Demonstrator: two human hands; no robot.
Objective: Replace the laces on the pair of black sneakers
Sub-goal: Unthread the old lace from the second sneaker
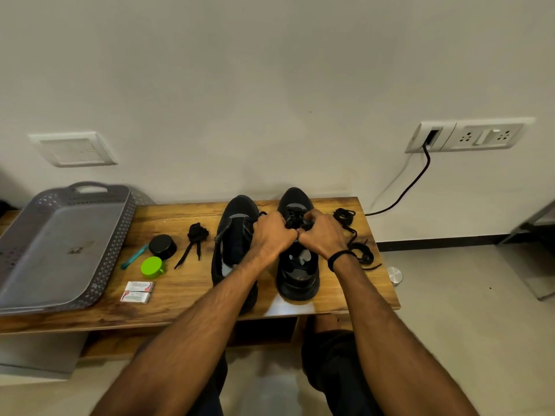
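Two black sneakers stand side by side on a low wooden table (180, 301), toes toward the wall. The left sneaker (232, 247) has no hand on it. My left hand (271, 234) and my right hand (322, 234) meet knuckle to knuckle over the tongue of the right sneaker (297, 277), both closed on its black lace (295, 219). A bundled black lace (195, 238) lies left of the shoes. Loose black laces (356, 235) lie coiled to the right of them, partly behind my right wrist.
A grey perforated tray (60, 244) fills the table's left end. Near it lie a black round lid (162, 247), a green cap (152, 267), a teal tool (133, 256) and two small white boxes (136, 292). A black cable (405, 187) runs from the wall socket.
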